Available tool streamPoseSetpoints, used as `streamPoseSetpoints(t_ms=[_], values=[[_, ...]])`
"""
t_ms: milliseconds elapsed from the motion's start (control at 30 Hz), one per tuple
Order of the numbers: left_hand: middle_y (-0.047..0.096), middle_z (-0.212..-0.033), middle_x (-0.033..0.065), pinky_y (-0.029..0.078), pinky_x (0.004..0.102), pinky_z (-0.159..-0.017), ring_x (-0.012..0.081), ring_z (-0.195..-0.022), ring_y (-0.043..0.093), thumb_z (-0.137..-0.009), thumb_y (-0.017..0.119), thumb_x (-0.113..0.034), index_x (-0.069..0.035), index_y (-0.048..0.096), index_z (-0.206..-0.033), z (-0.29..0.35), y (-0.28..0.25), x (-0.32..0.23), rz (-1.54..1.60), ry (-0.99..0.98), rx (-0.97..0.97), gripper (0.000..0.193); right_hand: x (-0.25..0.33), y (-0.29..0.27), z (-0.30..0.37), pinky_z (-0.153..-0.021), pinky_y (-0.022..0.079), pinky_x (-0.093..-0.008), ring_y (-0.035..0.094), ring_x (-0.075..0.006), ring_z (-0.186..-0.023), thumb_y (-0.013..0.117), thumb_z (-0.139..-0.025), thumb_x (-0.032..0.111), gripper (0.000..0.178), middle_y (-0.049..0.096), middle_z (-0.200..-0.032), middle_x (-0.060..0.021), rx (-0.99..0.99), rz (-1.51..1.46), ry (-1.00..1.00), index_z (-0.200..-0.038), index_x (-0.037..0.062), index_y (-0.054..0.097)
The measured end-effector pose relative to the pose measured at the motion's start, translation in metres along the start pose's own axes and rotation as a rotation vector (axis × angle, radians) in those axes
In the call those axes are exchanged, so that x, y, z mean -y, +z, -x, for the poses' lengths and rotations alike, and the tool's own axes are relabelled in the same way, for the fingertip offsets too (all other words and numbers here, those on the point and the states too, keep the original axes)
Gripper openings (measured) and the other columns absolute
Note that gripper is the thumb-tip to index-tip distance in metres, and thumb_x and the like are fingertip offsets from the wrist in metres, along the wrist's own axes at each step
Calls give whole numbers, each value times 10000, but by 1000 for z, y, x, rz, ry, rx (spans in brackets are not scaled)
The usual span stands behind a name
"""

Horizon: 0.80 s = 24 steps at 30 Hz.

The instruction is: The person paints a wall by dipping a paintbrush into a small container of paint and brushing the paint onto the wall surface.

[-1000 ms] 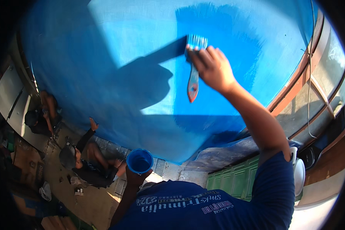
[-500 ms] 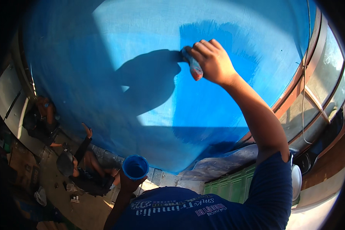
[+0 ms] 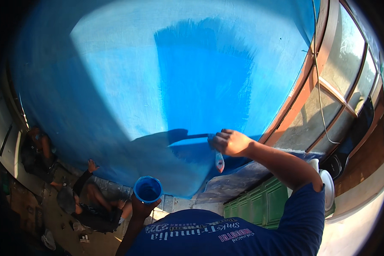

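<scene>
Compared with the frame half a second ago, the right hand (image 3: 230,143) and its paintbrush (image 3: 219,163) have moved down, from the upper centre to just right of and below the centre of the frame. Right hand: closed around the upper part of the brush; the handle hangs below the fist with its reddish tip downward. Bristle end: at the left of the fingers, facing the wall (image 3: 119,64); contact cannot be confirmed. Left hand (image 3: 143,208): grasping a blue cup (image 3: 148,200) from below, at lower centre-left, mouth visible. Brush position: above and to the right of the cup, well apart from it.

Outward from the hands, a darker blue patch (image 3: 200,85) fills the upper centre of the wall. At lower left, a seated co-worker (image 3: 98,213) extends one hand toward the wall; a second co-worker (image 3: 38,149) sits farther left. Green panels (image 3: 260,207) stand at lower right, below the right forearm.
</scene>
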<state>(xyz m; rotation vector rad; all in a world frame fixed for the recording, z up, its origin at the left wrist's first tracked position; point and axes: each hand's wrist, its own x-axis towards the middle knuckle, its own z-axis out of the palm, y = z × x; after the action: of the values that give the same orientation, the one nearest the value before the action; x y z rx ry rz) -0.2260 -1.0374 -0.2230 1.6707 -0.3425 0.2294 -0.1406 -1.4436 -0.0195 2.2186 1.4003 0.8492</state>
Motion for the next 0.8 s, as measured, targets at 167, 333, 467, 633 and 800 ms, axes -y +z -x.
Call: streamPoseSetpoints(t_ms=[167, 333, 467, 633, 800], values=[[694, -1138, 141, 553, 406, -917, 274, -1076, 690, -687, 945, -361, -18, 582, -1242, -3, 24, 5, -52, -19, 56, 746, -143, -149, -18, -809, 481, -364, 601, -235, -874, 716, -814, 180, 465, 571, -922, -61, -331, 397, 284, -1262, 70, 654], [702, -1115, 145, 565, 414, -894, 270, -1055, 701, -683, 946, -361, -19, 584, -1239, -11, 45, -9, -16, 15, 113, 746, -128, -139, -6, -717, 491, -324, 608, -170, -820, 738, -808, 165, 458, 588, -934, -17, -344, 467, 149, -1251, 70, 673], [703, -1115, 148, 566, 418, -894, 273, -1056, 703, -666, 955, -353, -21, 588, -1235, -10, 45, -8, -57, 19, 152, 753, -33, -20, 59, -662, 549, -308, 645, -164, -749, 716, -791, 149, 332, 597, -819, -20, -61, 7, 40, -1099, 26, 709], [702, -1127, 150, 564, 422, -902, 283, -1070, 700, -646, 966, -335, -23, 591, -1234, -8, 38, -10, -98, -27, 149, 764, -50, -53, 22, -697, 556, -335, 655, -206, -750, 730, -799, 155, 318, 630, -845, -45, 28, -48, 45, -1087, 22, 705], [700, -1140, 150, 561, 420, -913, 282, -1077, 697, -646, 966, -331, -26, 589, -1240, -9, 39, -9, -88, -6, 168, 767, -149, -157, -32, -804, 544, -338, 635, -214, -895, 785, -815, 212, 505, 667, -1054, -62, -347, 486, 192, -1294, 110, 663]])
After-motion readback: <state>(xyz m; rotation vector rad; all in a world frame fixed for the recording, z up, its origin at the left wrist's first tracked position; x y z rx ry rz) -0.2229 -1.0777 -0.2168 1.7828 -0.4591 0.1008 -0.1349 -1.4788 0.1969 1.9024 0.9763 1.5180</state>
